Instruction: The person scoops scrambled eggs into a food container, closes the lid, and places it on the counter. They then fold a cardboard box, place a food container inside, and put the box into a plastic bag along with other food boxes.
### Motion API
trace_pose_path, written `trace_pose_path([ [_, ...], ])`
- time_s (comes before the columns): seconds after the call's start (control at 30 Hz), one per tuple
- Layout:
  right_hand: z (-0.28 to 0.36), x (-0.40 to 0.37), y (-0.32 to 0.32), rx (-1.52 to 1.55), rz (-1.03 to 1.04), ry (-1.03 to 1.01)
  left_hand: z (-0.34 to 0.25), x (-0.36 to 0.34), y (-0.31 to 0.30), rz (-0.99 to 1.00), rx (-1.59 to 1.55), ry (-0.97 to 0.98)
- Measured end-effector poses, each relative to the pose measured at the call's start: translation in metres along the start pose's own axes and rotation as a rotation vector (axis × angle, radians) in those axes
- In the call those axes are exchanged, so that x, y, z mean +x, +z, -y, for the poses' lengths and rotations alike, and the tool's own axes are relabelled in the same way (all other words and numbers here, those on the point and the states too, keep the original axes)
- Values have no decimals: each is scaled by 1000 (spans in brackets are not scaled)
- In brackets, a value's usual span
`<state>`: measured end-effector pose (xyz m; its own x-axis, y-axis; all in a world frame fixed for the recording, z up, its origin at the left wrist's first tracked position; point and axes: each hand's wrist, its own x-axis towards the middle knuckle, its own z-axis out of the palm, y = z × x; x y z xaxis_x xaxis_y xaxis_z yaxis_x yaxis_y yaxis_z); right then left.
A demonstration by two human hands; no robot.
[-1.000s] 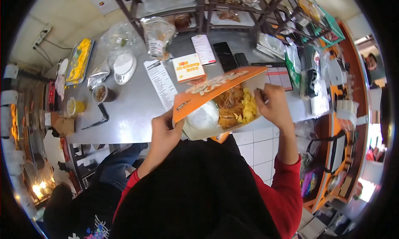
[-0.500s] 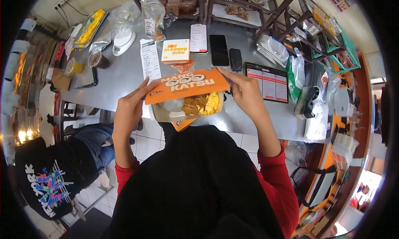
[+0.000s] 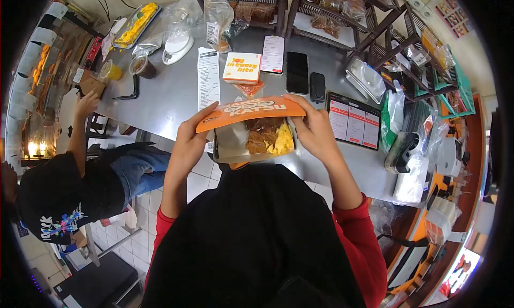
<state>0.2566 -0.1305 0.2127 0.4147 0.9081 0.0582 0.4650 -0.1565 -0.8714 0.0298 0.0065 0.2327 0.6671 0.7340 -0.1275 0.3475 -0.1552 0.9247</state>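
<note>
An orange-lidded food box (image 3: 257,112) is held near the table's front edge, its lid tilted up so the inside shows. Brown breaded pieces (image 3: 259,137) and yellow scrambled egg (image 3: 282,140) lie in its right part. My left hand (image 3: 190,139) is closed on the box's left side, thumb or fingers at the lid's corner. My right hand (image 3: 317,128) grips the right side and the lid's right corner. Just beyond the lid sits a small white and orange box (image 3: 242,68) on a packet with something red, beside a long printed receipt (image 3: 209,80).
A tablet (image 3: 353,120), a black phone (image 3: 297,73), a lit phone (image 3: 273,54) and a small black device (image 3: 317,87) lie on the metal table (image 3: 171,105). Cups, a scale (image 3: 178,48) and a yellow tray stand left. Racks line the back. A co-worker (image 3: 69,193) is at left.
The lid has come down and tilted more towards me, with both hands still on the box. The view has shifted, and the co-worker at left now has an arm raised towards the shelf.
</note>
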Motion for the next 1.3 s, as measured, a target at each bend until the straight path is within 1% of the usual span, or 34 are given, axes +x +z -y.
trace_pose_path([
  [0.1, -2, 3, -6, -51, 49, -52, -7, -1, 2, -28, 38, 49],
  [0.13, -2, 4, -14, -199, 239, 73, -3, -3, 2, 19, 84, 52],
  [0.2, -1, -5, -19, -404, 315, -107, 5, -4, 2, 109, 177, 67],
  [0.23, 0, -10, -23, -507, 351, -203, 8, -9, 3, 178, 329, 98],
  [0.27, -1, -10, -31, -512, 525, -181, 13, -17, 6, 242, 479, 129],
  [0.3, -2, -12, -32, -492, 542, -201, 19, -21, 9, 307, 631, 159],
  [0.33, -6, -16, -29, -467, 562, -215, 32, -14, 2, 492, 271, 226],
  [0.37, -12, -20, -26, -443, 581, -228, 39, -14, -1, 439, 315, 240],
  [0.4, -23, -18, -20, -206, 561, -201, 41, -13, -2, 383, 360, 259],
  [0.47, -8, -7, -7, 179, 389, 265, 42, -12, 3, 278, 488, 287],
  [0.53, -9, -7, 4, 210, 292, 391, 39, -10, 19, 176, 661, 307],
  [0.57, -24, -14, 14, 51, 290, 284, 37, -8, 21, 119, 751, 320],
  [0.6, -20, -15, 14, -189, 262, 161, 33, -11, 20, 95, 882, 382],
  [0.63, -15, -15, 14, -438, 210, 51, 29, -10, 19, 150, 927, 425],
  [0.7, 4, -17, 9, -1082, 42, -201, 20, -9, 16, 276, 1012, 509],
  [0.73, 6, -15, 9, -1012, 173, -315, 23, -5, 18, 219, 883, 564],
  [0.77, 7, -9, 8, -943, 297, -425, 24, -1, 19, 214, 961, 591],
  [0.8, 7, -5, 8, -865, 383, -454, 26, 1, 18, 214, 1037, 624],
  [0.83, 7, 0, 8, -785, 473, -475, 27, 4, 18, 220, 1112, 668],
  [0.87, 4, 5, 9, -701, 523, -419, 33, 7, 18, 179, 1045, 714],
  [0.9, 1, 8, 11, -613, 566, -358, 37, 9, 14, 172, 1040, 726],
  [0.97, -9, 12, 15, -725, 497, -493, 43, 15, 11, 169, 1026, 761],
  [1.0, -10, 13, 15, -786, 461, -557, 37, 14, 13, 156, 991, 749],
  [1.07, -6, 9, 10, -653, 512, -448, 27, 6, 15, 150, 899, 716],
  [1.1, -5, 6, 9, -582, 533, -400, 28, 3, 18, 166, 884, 654],
  [1.2, -13, -5, 9, -578, 348, -631, 23, 0, 23, 248, 970, 592],
  [1.3, -20, -6, 14, -527, 349, -664, 17, -5, 15, 300, 976, 467],
])
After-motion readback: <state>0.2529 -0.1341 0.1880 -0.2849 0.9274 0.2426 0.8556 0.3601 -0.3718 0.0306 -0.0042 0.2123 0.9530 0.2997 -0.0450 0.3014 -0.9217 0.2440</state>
